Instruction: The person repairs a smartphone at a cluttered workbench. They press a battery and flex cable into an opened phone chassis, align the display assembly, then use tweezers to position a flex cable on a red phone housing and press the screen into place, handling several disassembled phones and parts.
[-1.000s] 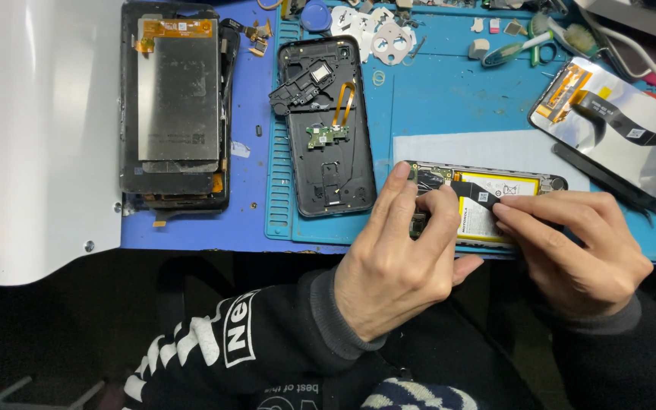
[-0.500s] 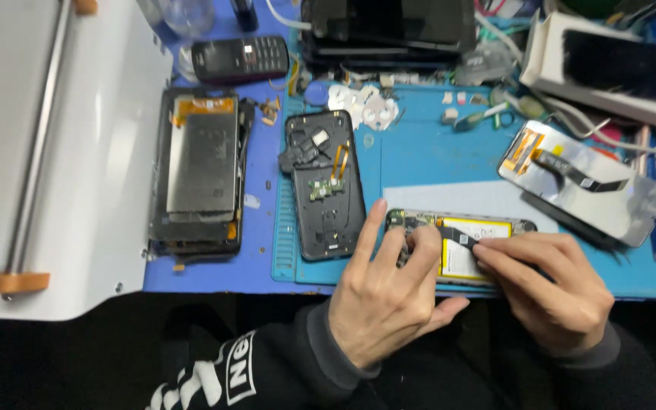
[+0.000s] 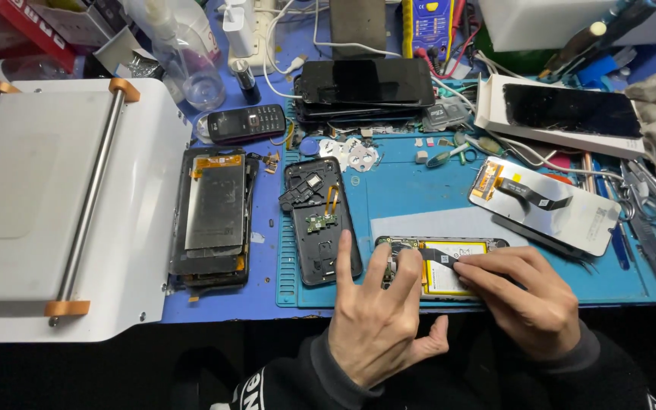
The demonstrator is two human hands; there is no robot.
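An opened phone body with a yellow battery [image 3: 449, 267] lies on the blue work mat [image 3: 419, 197] at the near edge. My left hand [image 3: 377, 319] rests on its left end, fingers spread and pressing down. My right hand [image 3: 529, 300] pinches a thin dark flex strip [image 3: 440, 258] that crosses the battery. To the left of them a black phone back frame [image 3: 320, 222] lies with small parts on it.
A display panel with an orange flex [image 3: 544, 203] lies at the right. A stack of screens [image 3: 218, 216] sits beside a white machine [image 3: 55, 205] at the left. Stacked phones [image 3: 366, 83], a keypad phone [image 3: 246, 121], bottles, cables and tweezers crowd the back.
The head camera has tilted up and back, bringing the far clutter and the white machine into view. Both hands have stayed on the phone with the battery.
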